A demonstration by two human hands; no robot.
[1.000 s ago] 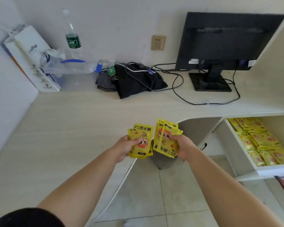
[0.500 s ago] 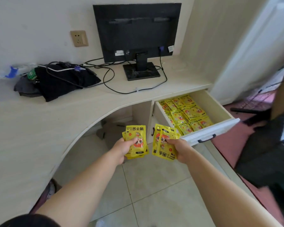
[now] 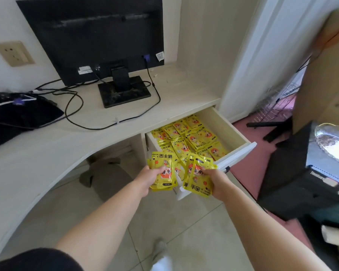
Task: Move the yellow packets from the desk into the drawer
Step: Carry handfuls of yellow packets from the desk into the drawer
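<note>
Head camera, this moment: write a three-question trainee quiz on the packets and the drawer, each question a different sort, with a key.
1. True or false: the drawer under the desk is shut.
2. Multiple choice: what does the left hand hold? A) a cable B) a stack of yellow packets C) nothing
3. Fill in: the right hand grips its own bunch of packets in front of the drawer's white ____ panel.

Key: 1 false, it stands open with many yellow packets inside. 2 B. 3 front.
</note>
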